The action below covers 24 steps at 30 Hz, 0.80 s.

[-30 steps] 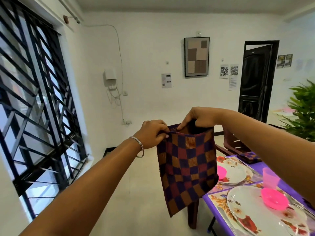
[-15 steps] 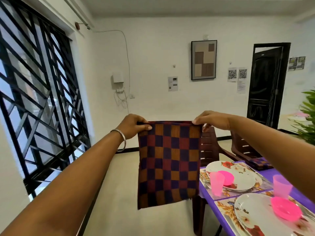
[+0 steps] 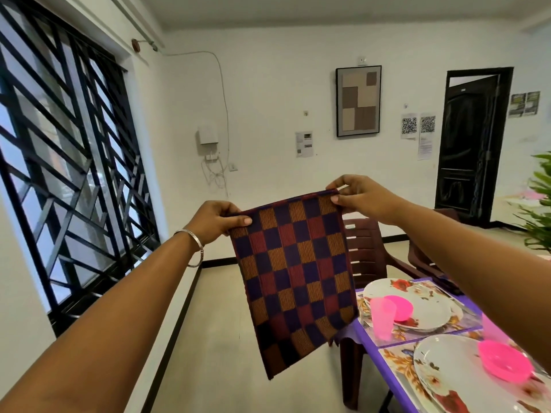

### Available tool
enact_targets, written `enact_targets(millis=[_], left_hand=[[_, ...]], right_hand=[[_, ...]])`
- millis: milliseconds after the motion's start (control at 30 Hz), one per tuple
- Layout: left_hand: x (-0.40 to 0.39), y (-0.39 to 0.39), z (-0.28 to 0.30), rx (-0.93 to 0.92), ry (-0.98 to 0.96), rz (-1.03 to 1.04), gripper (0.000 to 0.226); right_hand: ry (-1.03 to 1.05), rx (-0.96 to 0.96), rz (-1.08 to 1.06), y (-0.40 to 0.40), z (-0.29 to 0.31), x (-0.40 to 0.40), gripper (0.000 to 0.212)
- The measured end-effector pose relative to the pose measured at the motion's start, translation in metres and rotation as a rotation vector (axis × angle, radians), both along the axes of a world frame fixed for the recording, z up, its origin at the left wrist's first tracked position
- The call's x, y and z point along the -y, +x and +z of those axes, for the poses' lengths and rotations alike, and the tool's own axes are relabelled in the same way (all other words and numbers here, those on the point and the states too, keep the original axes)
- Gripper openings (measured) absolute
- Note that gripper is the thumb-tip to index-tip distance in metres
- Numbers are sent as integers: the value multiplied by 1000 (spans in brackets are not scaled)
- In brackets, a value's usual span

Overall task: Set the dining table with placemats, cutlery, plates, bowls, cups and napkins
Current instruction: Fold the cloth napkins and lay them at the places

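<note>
A checked napkin (image 3: pixel 295 281) in purple, orange and red hangs flat in the air, left of the table. My left hand (image 3: pixel 216 219) pinches its upper left corner and my right hand (image 3: pixel 362 195) pinches its upper right corner. On the purple table (image 3: pixel 369 342) at the lower right lie floral placemats (image 3: pixel 399 365). The far white floral plate (image 3: pixel 429 305) carries a pink bowl (image 3: pixel 401 307), with a pink cup (image 3: pixel 383 318) beside it. The near plate (image 3: pixel 447 374) carries a second pink bowl (image 3: pixel 504 363).
Brown plastic chairs (image 3: pixel 365 248) stand behind the table. A barred window (image 3: pixel 68 162) fills the left wall. A black door (image 3: pixel 471 144) and a green plant (image 3: pixel 539 210) are at the right. Bare floor (image 3: pixel 223 338) lies below the napkin.
The napkin went from bunched between my hands to spread flat. It now hangs tilted, with my right hand higher than my left, and the view has shifted left.
</note>
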<state>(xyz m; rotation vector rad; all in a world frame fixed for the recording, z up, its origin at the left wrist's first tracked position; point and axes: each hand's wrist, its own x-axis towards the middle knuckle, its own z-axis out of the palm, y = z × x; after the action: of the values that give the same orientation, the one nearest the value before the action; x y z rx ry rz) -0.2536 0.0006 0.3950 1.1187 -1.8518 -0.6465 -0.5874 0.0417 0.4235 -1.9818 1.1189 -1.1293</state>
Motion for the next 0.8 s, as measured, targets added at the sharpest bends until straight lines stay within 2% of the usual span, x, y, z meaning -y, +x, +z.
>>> enact_targets(millis=[133, 233, 300, 400, 500, 633, 700, 800], left_hand=[[-2, 6, -3, -37, 10, 36, 29], [-7, 6, -2, 67, 87, 63, 40], [-11, -4, 3, 110, 90, 33, 52], [-22, -43, 12, 39, -15, -101, 68], [-30, -86, 16, -97, -110, -171, 48], [-28, -107, 12, -158, -224, -21, 17], [-24, -107, 11, -193, -244, 57, 17], [-19, -99, 15, -285, -263, 154, 16]], right_hand=[[-70, 25, -25, 9, 0, -3, 26], [-122, 100, -43, 17, 4, -1, 24], [-124, 102, -4, 25, 8, -2, 26], [-124, 43, 72, 44, 10, -3, 25], [-165, -14, 71, 59, 8, -3, 24], [-284, -90, -75, 55, 2, -1, 21], [-327, -125, -132, 49, -6, -1, 26], [-222, -212, -130, 34, -25, -2, 36]])
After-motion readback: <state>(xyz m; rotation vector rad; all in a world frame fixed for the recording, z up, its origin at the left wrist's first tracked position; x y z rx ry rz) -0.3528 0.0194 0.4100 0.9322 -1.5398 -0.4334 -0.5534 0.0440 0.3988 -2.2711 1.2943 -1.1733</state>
